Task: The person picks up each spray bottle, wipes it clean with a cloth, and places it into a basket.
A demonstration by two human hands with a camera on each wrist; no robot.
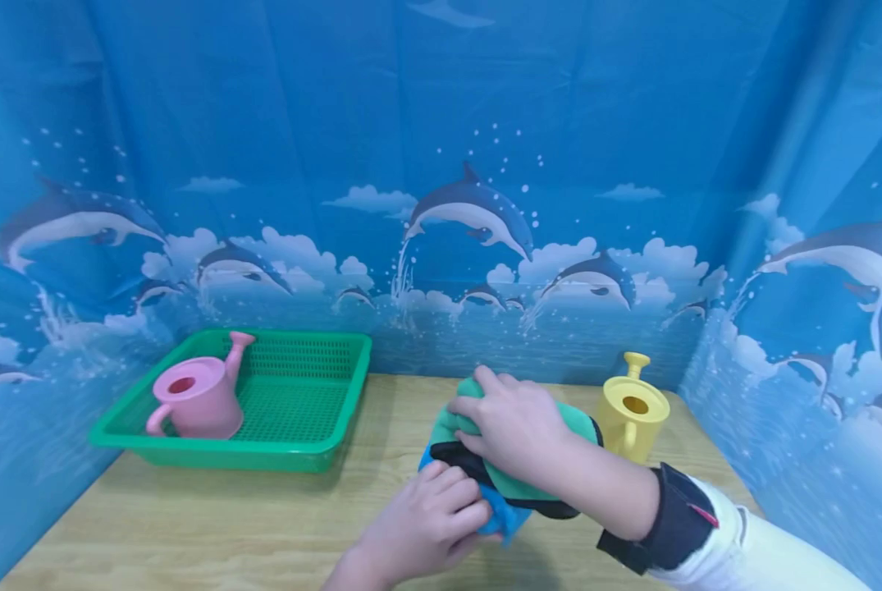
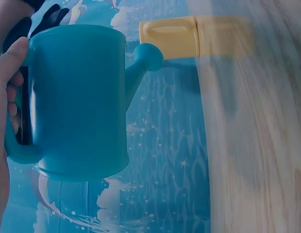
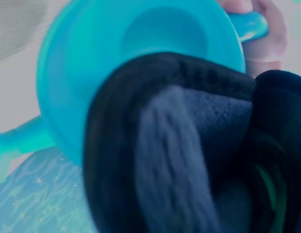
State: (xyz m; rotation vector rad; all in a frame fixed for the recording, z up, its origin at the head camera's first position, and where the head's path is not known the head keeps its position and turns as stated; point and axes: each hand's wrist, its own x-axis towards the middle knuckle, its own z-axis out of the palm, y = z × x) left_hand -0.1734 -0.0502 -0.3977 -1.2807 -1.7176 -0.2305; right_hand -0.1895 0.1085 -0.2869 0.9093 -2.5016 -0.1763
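My left hand (image 1: 429,517) grips the handle of a blue toy watering can (image 2: 80,102). The can's body and spout show in the left wrist view, while in the head view a cloth and my hands cover most of it. My right hand (image 1: 518,427) holds that cloth (image 1: 581,423), green with black edging, over the can with its fingers bent around the fabric. From the right wrist, the cloth's grey underside (image 3: 169,155) overlaps the can's round top, and the left hand's fingers (image 3: 266,43) are at the handle.
A green plastic basket (image 1: 337,402) stands on the left of the wooden table (image 1: 212,525), with a pink watering can (image 1: 204,402) inside. A yellow watering can (image 1: 632,414) stands at the right, behind my right forearm. A blue dolphin-print curtain (image 1: 441,107) surrounds the back and sides.
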